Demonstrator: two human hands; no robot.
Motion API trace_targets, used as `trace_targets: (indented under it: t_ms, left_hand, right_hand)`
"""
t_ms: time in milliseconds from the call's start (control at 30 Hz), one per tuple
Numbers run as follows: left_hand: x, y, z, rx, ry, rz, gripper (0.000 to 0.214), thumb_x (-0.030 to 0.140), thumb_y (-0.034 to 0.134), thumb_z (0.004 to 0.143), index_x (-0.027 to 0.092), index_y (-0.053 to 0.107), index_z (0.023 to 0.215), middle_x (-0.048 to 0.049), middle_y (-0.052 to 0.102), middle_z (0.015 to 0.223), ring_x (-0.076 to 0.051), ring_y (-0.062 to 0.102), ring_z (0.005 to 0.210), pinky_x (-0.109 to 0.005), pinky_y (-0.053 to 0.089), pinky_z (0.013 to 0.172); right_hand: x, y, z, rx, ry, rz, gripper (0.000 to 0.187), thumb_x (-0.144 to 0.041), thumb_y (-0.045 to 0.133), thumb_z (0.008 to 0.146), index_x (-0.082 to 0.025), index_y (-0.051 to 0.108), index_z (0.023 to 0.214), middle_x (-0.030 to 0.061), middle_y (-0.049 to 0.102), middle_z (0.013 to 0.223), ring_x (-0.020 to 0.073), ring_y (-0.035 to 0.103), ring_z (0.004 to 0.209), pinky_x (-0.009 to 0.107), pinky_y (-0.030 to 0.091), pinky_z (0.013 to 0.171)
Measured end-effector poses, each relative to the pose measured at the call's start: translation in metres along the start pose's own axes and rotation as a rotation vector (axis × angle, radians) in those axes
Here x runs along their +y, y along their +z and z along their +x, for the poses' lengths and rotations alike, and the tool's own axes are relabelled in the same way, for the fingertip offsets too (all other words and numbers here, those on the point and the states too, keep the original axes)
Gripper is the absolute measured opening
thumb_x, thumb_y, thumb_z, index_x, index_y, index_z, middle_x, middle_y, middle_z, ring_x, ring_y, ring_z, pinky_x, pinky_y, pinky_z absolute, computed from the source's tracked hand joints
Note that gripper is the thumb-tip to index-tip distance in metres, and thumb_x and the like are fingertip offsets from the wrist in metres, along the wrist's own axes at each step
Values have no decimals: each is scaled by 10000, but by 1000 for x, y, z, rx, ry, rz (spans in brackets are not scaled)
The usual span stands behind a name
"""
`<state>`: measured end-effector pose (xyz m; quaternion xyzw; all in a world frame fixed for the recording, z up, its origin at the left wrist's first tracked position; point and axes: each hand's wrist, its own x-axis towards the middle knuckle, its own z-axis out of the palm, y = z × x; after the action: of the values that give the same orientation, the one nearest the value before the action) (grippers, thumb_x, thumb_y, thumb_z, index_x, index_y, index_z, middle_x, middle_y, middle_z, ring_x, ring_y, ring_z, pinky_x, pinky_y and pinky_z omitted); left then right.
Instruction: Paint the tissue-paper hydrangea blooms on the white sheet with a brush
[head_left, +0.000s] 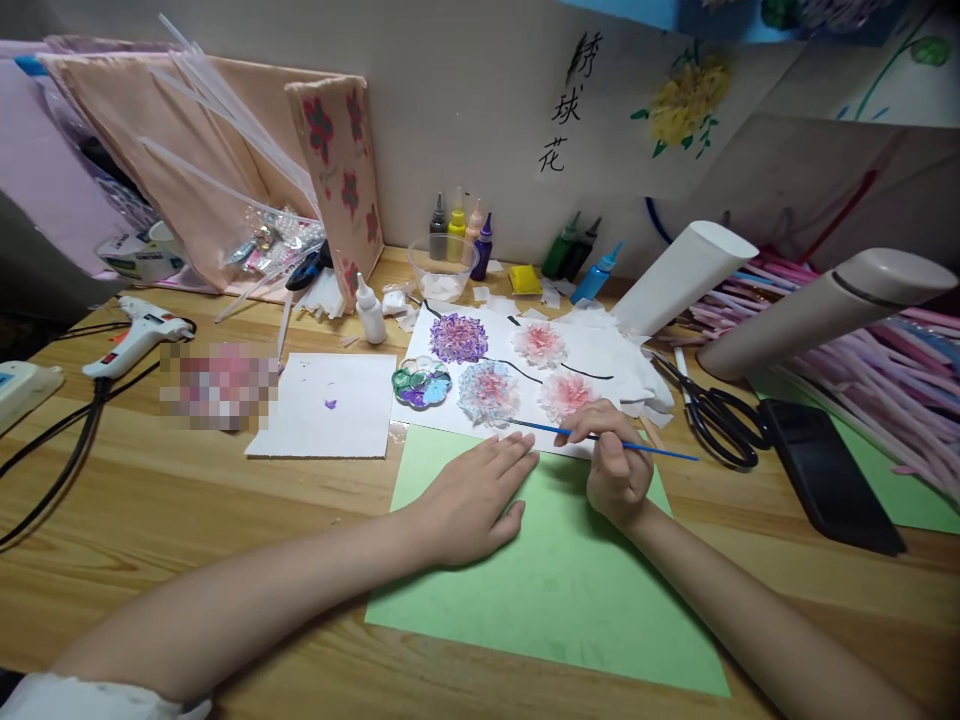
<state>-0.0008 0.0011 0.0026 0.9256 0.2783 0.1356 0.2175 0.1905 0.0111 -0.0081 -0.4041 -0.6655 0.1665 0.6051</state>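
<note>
My right hand [619,460] grips a thin blue paintbrush [660,452], its tip at the lower edge of a pale blue and pink tissue flower [489,392]. That flower is on a white sheet [420,345] with a purple flower [458,337] and two pink ones, the upper [540,345] and the lower [568,396], joined by black painted lines. My left hand [472,495] lies flat, fingers stretched over the sheet's near edge and the green paper [555,600] below. Left of the flowers sits a paint palette [422,384] with green, purple and blue paint.
A white board [322,405] with a purple smudge lies left, beyond it a glue gun [135,335]. Paint bottles [484,245] and a plastic cup [443,270] stand at the back. Scissors [724,420], a phone [829,475] and a tilted-looking tumbler [817,310] are right.
</note>
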Motion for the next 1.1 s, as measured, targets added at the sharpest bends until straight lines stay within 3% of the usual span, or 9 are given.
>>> trace_targets:
  t_ms: [133, 400, 733, 933, 1100]
  left_hand:
    - [0, 0, 1, -6, -3, -1, 505, 232, 419, 888, 98, 351, 1370, -137, 383, 1432, -233, 311, 1345, -399, 263, 1132]
    - [0, -1, 2, -4, 0, -3, 500, 237, 428, 891, 118, 353, 1371, -130, 374, 1438, -237, 318, 1340, -410, 263, 1134]
    - [0, 0, 2, -7, 0, 11, 505, 237, 421, 892, 103, 348, 1373, -132, 368, 1441, -236, 314, 1342, -405, 254, 1139]
    - [0, 0, 2, -3, 6, 31, 480, 241, 407, 900, 98, 374, 1356, -130, 383, 1431, -238, 313, 1343, -402, 271, 1132]
    - [0, 1, 2, -1, 7, 29, 486, 245, 411, 901, 95, 367, 1361, -133, 376, 1437, -241, 318, 1340, -408, 276, 1130]
  right_hand:
    - [1, -1, 0, -90, 2, -3, 296, -296, 347, 902, -230, 572, 722, 25, 595, 645, 189, 538, 638, 375, 414, 651]
    - [4, -2, -1, -149, 47, -79, 329, -346, 317, 918, -235, 566, 736, 29, 599, 667, 194, 553, 659, 384, 426, 687]
    - [0, -2, 1, -128, 0, -45, 306, -275, 324, 917, -233, 572, 743, 21, 594, 673, 183, 538, 654, 371, 410, 679]
    - [0, -2, 2, -219, -33, -73, 277, -246, 326, 917, -226, 568, 782, 30, 596, 711, 185, 540, 696, 365, 418, 693]
    - [0, -1, 2, -219, -70, -63, 267, -238, 325, 918, -220, 566, 805, 33, 595, 726, 183, 530, 700, 363, 410, 692]
